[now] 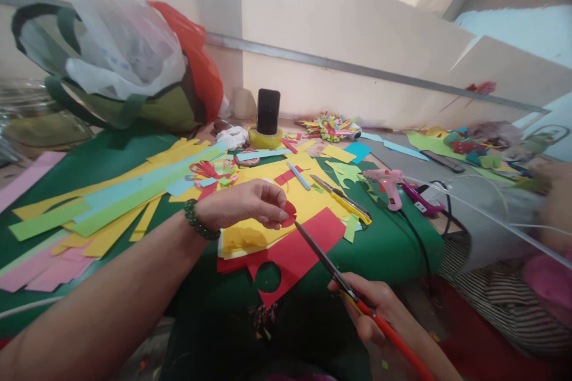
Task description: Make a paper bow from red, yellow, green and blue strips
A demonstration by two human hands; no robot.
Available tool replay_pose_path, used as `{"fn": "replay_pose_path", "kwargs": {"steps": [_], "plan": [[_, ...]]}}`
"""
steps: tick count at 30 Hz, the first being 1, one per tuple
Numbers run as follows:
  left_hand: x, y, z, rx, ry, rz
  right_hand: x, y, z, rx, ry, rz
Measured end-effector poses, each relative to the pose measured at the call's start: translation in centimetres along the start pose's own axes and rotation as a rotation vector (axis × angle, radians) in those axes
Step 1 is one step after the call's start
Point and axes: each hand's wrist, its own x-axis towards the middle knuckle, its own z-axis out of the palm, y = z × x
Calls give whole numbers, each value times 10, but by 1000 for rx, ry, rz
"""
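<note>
Between thumb and fingers, my left hand (254,205) pinches a small red paper circle (290,214) with cuts in its edge. My right hand (375,303) grips a pair of scissors (326,262) with red-orange handles. The blade tips touch or nearly touch the circle's lower right edge; whether they are cutting into it I cannot tell. Below them lies a red paper sheet (308,250) with a round hole near its lower left corner. Yellow paper (250,238) is spread beneath and behind my left hand.
A yellow utility knife (348,199), a light blue pen (298,175) and a pink glue gun (386,184) with a lit red light lie on the green table (393,250). Paper strips (125,202) cover the left side. A phone (269,112) stands in a tape roll (266,138).
</note>
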Motion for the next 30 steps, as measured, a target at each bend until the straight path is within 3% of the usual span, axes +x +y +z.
{"fn": "replay_pose_path", "kwargs": {"steps": [7,19,30], "plan": [[-1,2,-1,31,-1,-7,-4,-20,-9,-119,6,-26],[-1,-2,-8,171,-167,-44,-2,-36,-12,-202,-86,-5],[-1,-2,-9,217,-245,-48,-4,-36,-12,-183,-98,-24]]}}
